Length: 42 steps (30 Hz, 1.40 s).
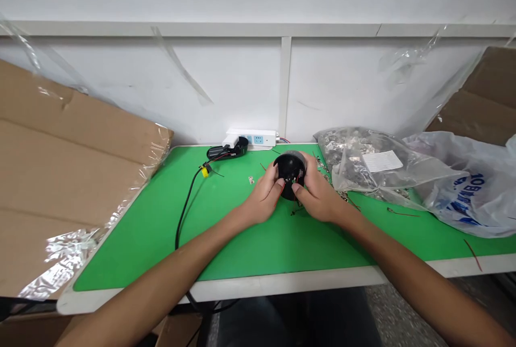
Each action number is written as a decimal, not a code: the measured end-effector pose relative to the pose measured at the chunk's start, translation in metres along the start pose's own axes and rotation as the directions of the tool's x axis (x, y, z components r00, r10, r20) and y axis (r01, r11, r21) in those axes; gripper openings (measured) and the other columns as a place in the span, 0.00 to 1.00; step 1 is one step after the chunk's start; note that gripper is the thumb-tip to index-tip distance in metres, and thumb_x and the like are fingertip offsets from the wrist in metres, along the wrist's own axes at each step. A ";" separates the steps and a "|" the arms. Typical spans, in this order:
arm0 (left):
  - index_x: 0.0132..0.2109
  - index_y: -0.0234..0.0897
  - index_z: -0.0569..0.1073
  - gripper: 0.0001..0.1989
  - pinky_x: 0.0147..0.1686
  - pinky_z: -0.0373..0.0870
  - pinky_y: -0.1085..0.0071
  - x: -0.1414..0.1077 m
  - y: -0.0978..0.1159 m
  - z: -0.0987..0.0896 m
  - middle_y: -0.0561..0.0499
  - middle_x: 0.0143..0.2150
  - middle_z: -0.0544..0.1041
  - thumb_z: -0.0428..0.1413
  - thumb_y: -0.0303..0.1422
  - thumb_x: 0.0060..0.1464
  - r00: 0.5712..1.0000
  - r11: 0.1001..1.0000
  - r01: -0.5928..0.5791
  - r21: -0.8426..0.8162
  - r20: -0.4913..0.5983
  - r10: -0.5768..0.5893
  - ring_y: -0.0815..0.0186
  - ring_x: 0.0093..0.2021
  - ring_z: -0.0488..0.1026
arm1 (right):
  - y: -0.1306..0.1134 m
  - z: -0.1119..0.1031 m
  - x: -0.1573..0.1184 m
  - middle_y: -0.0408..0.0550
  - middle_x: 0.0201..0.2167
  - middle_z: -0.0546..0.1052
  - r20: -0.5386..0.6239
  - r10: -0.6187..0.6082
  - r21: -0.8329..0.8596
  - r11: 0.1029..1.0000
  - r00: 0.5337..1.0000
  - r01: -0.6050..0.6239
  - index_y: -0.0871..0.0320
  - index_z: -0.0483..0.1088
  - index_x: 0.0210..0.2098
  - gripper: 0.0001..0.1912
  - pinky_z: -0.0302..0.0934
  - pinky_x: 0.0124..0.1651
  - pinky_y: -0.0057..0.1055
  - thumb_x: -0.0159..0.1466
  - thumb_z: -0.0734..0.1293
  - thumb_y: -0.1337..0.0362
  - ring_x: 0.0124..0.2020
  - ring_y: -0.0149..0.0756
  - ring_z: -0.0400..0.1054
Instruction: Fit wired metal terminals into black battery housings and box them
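Observation:
Between my two hands is a round black plastic housing (pixel 291 167), its hollow side turned toward me, with thin red wires and small metal bits inside. My left hand (pixel 266 190) grips its left rim, thumb pressing into the inside. My right hand (pixel 316 185) is closed around the right rim, its thumb likewise on the inner parts. Small metal pieces (pixel 343 195) lie scattered beside and behind my right hand. One small metal clip (pixel 251 180) lies left of my left hand.
A white power strip (pixel 262 137) stands against the wall, near a black device (pixel 228 149) and a black cable (pixel 186 202) with a yellow tag. Clear bags (pixel 363 148) of metal parts and a white plastic bag (pixel 471 196) are at right. Cardboard (pixel 72 175) leans at left.

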<state>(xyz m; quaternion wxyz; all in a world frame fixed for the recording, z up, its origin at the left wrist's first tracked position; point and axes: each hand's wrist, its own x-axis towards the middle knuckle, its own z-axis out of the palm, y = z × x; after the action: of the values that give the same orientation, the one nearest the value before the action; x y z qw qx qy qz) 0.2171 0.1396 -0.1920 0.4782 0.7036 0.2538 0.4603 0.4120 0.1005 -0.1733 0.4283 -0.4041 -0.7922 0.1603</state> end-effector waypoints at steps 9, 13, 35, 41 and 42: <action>0.77 0.43 0.59 0.34 0.65 0.67 0.54 -0.006 -0.011 -0.006 0.41 0.63 0.75 0.56 0.41 0.68 0.989 0.984 -0.132 0.117 0.078 0.123 0.48 0.62 0.73 | 0.005 0.001 -0.001 0.65 0.64 0.69 -0.051 -0.142 -0.147 0.980 0.989 0.133 0.59 0.46 0.72 0.35 0.68 0.62 0.51 0.70 0.62 0.59 0.61 0.55 0.70; 0.77 0.44 0.58 0.33 0.67 0.66 0.53 -0.005 -0.010 -0.004 0.41 0.66 0.74 0.55 0.41 0.69 0.987 0.985 -0.145 0.094 0.085 0.137 0.48 0.65 0.72 | 0.004 0.000 -0.001 0.64 0.63 0.70 -0.050 -0.106 -0.115 0.988 0.993 0.100 0.59 0.47 0.71 0.33 0.69 0.60 0.49 0.70 0.62 0.59 0.60 0.54 0.71; 0.55 0.34 0.76 0.24 0.36 0.79 0.70 0.010 0.013 0.019 0.45 0.44 0.83 0.66 0.44 0.58 0.899 0.732 0.372 -0.571 0.025 -0.437 0.65 0.34 0.79 | 0.021 0.006 0.008 0.58 0.64 0.65 -0.334 0.202 0.087 0.979 0.921 -0.183 0.51 0.55 0.67 0.31 0.67 0.61 0.49 0.68 0.68 0.55 0.60 0.46 0.66; 0.61 0.38 0.75 0.28 0.37 0.77 0.72 0.012 0.010 0.017 0.45 0.47 0.83 0.68 0.44 0.57 0.930 0.807 0.309 -0.504 -0.020 -0.368 0.64 0.39 0.80 | 0.009 -0.012 0.012 0.55 0.52 0.67 -0.303 -0.224 -0.295 0.946 0.926 0.133 0.51 0.74 0.53 0.15 0.65 0.61 0.51 0.67 0.71 0.62 0.57 0.49 0.65; 0.61 0.38 0.75 0.28 0.37 0.77 0.72 0.012 0.010 0.017 0.45 0.47 0.83 0.67 0.45 0.57 0.931 0.810 0.308 -0.500 -0.016 -0.364 0.63 0.39 0.80 | 0.009 -0.013 0.012 0.55 0.52 0.67 -0.297 -0.244 -0.314 0.938 0.923 0.146 0.50 0.75 0.52 0.14 0.65 0.60 0.51 0.67 0.71 0.62 0.56 0.49 0.65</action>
<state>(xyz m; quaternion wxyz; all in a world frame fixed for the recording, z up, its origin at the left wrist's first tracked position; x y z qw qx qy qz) 0.2370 0.1375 -0.1802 0.6992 0.4767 0.2757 0.4558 0.4229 0.1141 -0.1643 0.5061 -0.4011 -0.7603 -0.0700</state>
